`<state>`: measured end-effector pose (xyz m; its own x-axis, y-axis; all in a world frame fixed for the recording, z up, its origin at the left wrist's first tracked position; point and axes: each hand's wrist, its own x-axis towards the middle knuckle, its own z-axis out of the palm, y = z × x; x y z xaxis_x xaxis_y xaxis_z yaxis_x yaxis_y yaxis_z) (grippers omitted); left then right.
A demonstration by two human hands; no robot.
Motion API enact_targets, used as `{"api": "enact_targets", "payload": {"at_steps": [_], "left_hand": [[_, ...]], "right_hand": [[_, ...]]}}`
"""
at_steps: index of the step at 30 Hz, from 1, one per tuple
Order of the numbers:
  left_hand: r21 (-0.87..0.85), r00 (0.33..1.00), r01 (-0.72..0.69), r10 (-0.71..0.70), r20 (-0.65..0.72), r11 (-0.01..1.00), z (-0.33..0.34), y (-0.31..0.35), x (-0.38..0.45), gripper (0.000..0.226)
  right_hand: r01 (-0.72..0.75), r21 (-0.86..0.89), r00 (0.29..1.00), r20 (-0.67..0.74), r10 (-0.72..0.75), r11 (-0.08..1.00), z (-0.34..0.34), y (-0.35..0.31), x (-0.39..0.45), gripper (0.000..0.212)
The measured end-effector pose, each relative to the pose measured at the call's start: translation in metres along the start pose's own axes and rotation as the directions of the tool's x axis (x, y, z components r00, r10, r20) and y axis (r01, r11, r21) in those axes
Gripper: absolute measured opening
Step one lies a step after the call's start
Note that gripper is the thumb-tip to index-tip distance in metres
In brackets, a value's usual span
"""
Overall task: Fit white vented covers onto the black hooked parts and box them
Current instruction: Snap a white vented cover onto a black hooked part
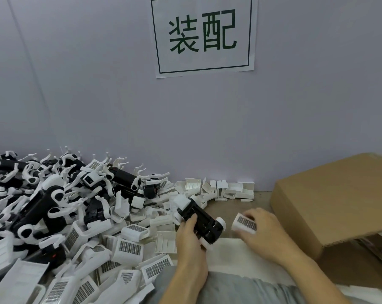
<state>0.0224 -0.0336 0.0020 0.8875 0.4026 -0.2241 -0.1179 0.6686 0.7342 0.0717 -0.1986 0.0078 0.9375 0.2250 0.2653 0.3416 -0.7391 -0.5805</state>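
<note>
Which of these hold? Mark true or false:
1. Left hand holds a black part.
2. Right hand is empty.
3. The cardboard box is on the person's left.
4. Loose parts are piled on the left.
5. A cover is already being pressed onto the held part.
1. True: the left hand grips the black hooked part.
2. False: the right hand holds a white vented cover.
3. False: the cardboard box is on the right.
4. True: the pile is left.
5. False: cover and part are apart.
</note>
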Motion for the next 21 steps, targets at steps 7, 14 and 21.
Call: {"api": "enact_targets", "payload": {"at_steps": [7, 14, 21], "left_hand": [[0.11, 0.975, -0.144, 0.123, 0.182, 0.983, 0.002, 0.002, -0.012, 0.024], [0.219, 0.943, -0.211, 0.139, 0.301, 0.953, 0.004, -0.003, -0.016, 0.023], [0.243, 0.927, -0.258, 0.168, 0.337, 0.935, 0.004, -0.004, -0.018, 0.036]], "right_hand": [[0.126, 0.372, 0.962, -0.272, -0.021, 0.92, 0.003, -0.039, -0.003, 0.028], [0.163, 0.344, 0.948, -0.316, -0.05, 0.925, 0.027, -0.058, -0.009, 0.026], [0.172, 0.318, 0.936, -0.347, -0.054, 0.932, 0.028, -0.057, -0.012, 0.029]]}}
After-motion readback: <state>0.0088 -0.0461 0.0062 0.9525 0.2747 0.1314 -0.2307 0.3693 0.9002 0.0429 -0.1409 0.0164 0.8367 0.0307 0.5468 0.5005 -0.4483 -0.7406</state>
